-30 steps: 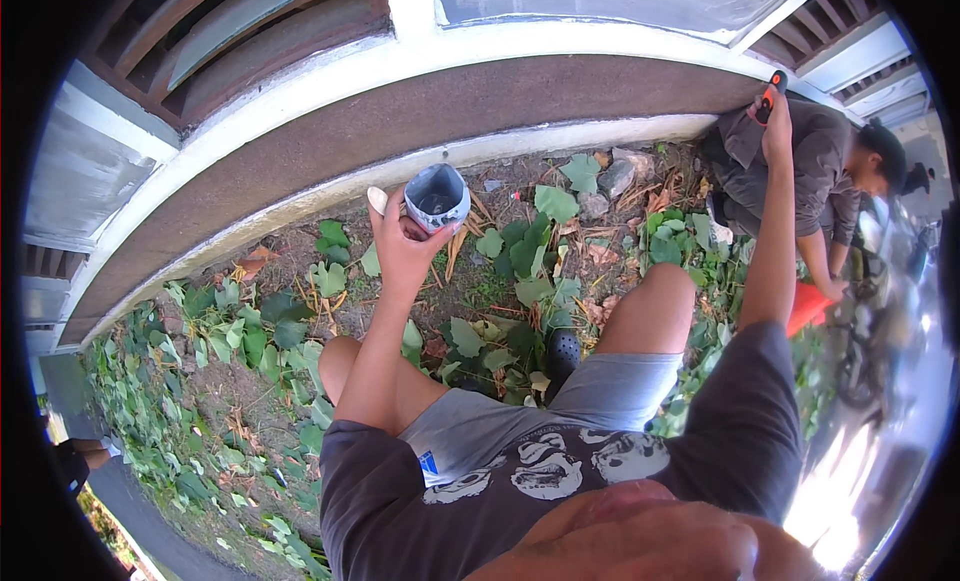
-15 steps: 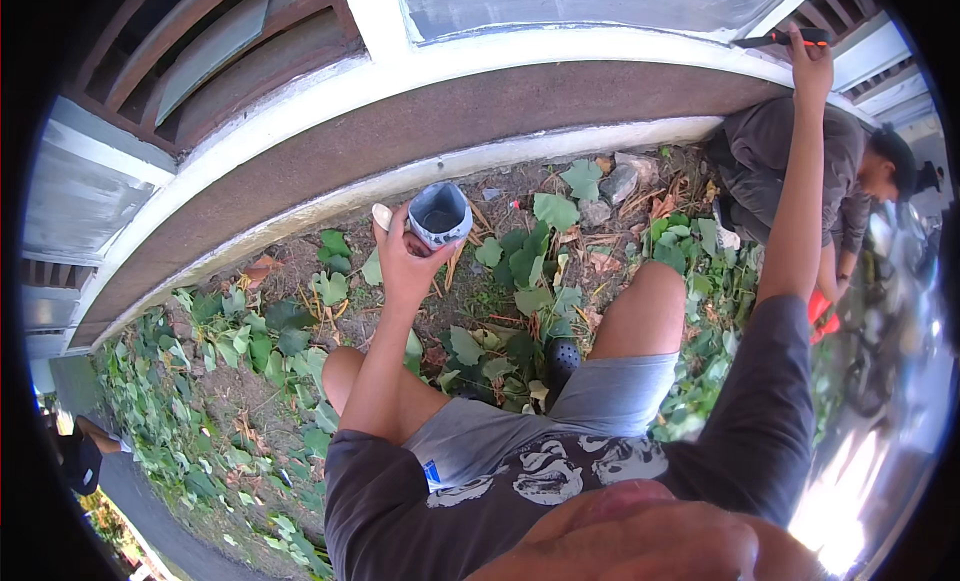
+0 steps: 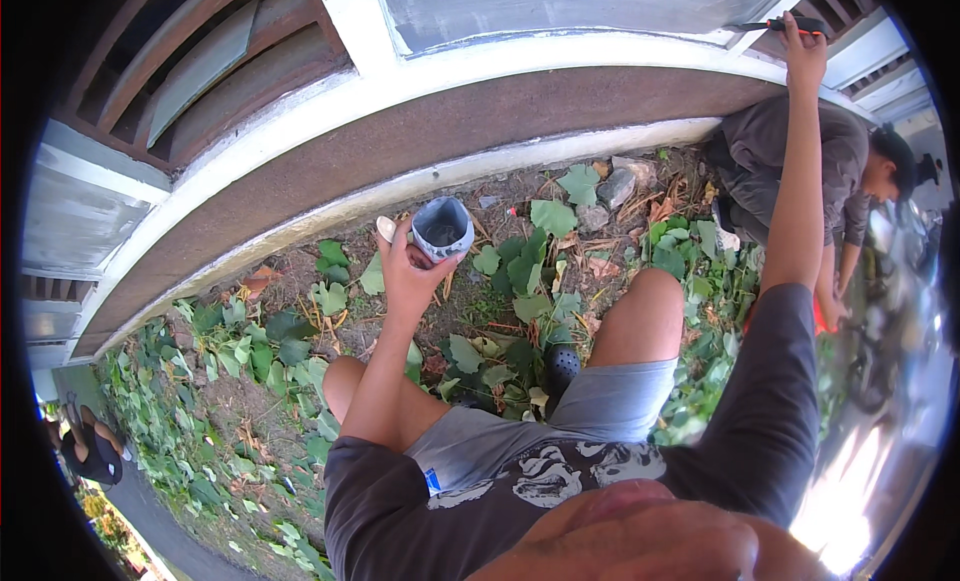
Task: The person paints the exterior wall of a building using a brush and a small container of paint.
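Observation:
My left hand (image 3: 408,286) is closed round a small blue-grey paint pot (image 3: 443,229), its open mouth tipped up toward me. Greyish smears mark the pot's inside. A pale oval piece (image 3: 386,228) sticks out beside the fingers of that hand; its kind is unclear. Stretched far out to the upper right, my right hand (image 3: 803,56) grips a slim tool with a black and orange handle (image 3: 795,26). The tool's thin dark tip lies at the white frame (image 3: 740,43), by the lower right corner of a grey panel (image 3: 570,16). Whether tip and frame touch is hard to tell.
Another person (image 3: 800,151) bends low at the right, near the wall. Leafy vines (image 3: 530,261), stones (image 3: 618,188) and dry leaves cover the ground below the brown wall base (image 3: 480,126). Wooden slats (image 3: 200,71) fill an opening at upper left. A further person (image 3: 95,451) is far left.
My right hand has shifted slightly up and left, taking the tool's tip along the frame corner. The pot has moved slightly down. The person at far left has come further into view.

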`<action>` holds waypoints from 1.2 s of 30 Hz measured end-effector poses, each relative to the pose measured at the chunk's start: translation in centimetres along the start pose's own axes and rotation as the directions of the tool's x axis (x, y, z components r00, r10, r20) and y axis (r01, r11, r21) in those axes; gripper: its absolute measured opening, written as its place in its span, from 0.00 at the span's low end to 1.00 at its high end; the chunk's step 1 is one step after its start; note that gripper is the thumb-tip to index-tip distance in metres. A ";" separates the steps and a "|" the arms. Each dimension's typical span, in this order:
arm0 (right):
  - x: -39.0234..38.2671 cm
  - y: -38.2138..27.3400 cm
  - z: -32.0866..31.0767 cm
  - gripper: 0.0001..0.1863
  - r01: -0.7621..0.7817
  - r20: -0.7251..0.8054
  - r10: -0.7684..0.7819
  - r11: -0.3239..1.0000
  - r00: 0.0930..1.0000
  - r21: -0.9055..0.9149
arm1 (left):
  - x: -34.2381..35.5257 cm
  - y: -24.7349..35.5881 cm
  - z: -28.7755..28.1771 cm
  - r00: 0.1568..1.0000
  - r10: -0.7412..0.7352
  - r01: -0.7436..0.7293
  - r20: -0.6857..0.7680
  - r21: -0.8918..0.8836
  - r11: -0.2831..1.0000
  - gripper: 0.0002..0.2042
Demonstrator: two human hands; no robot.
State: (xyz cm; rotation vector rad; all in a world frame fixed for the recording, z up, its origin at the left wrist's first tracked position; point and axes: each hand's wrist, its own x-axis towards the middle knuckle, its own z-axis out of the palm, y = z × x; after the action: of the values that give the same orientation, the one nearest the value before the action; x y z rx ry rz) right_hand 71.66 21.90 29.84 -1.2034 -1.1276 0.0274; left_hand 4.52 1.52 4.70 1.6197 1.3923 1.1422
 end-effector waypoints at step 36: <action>-8.1 -2.9 1.7 0.23 0.178 -0.046 -0.183 0.980 0.982 -0.090 | 0.6 -0.5 0.7 0.987 0.082 -0.099 0.137 0.127 0.987 0.42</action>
State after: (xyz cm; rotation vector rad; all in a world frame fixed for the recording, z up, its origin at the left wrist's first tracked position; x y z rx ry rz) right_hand 64.94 17.43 26.46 -1.1660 -1.1958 -0.1927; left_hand 5.00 2.17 4.12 1.8353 1.3456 0.9913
